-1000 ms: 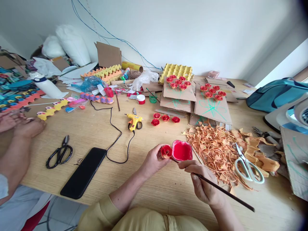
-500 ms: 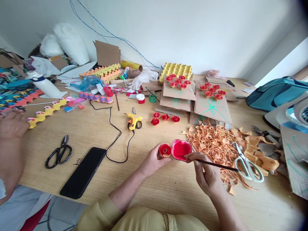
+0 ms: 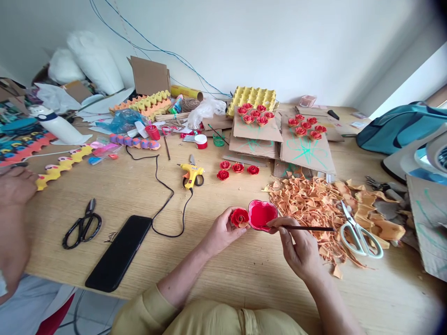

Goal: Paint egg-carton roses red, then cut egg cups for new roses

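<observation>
Rose: just left of dish, gripped by left fingers
Brush: tip over dish, pinched by right fingers

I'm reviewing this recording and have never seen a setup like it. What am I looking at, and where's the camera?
There is no machine: one camera, worn on a person's head, looks forward and down at two bare hands. The left hand holds a red flower; the right hand holds a thin dark brush at a dish of red paint. On the wooden table lie a yellow glue gun, a black phone, white-handled scissors and orange scraps. At far left is another person's hand.
</observation>
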Demonstrator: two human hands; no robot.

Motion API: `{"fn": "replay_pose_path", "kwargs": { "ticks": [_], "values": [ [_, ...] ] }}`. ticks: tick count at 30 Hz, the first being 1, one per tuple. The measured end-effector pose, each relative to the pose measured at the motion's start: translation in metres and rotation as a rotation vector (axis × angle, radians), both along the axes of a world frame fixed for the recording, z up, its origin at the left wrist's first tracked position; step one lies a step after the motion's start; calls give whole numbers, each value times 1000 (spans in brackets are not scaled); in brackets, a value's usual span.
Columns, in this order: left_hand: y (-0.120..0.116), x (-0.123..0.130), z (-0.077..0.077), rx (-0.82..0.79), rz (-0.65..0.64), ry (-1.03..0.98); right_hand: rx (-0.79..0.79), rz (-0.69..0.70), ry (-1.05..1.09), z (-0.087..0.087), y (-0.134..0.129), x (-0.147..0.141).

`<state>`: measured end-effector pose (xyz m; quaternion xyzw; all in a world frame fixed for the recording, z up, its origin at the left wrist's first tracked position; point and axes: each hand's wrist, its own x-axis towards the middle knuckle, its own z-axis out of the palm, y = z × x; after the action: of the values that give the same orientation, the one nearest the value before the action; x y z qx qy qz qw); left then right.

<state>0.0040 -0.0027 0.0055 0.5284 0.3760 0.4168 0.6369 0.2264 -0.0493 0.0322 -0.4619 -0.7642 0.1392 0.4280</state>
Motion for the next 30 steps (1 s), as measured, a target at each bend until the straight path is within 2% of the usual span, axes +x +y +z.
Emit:
{"fn": "replay_pose_path", "kwargs": {
  "ticks": [5, 8, 11, 14, 21, 26, 30],
  "values": [
    [0, -1, -3, -18, -17, -26, 53, 23, 155, -1, -5, 1],
    [0, -1, -6, -6, -22, -28, 60, 128, 263, -3, -11, 0],
    [0, -1, -8, 11, -24, -20, 34, 235, 273, -6, -15, -2],
    [-1, 0, -7, 12, -30, -11, 20, 285, 226, -4, -16, -6],
    [-2, 1, -7, 81, -3, 62, 15, 278, 102, 8, -13, -17],
    [-3, 1, -6, 110, 4, 89, -55, 281, 219, -3, -15, -15],
    [-3, 1, -6, 96, -5, 71, -34, 211, 234, -10, -15, -13]
  ]
}}
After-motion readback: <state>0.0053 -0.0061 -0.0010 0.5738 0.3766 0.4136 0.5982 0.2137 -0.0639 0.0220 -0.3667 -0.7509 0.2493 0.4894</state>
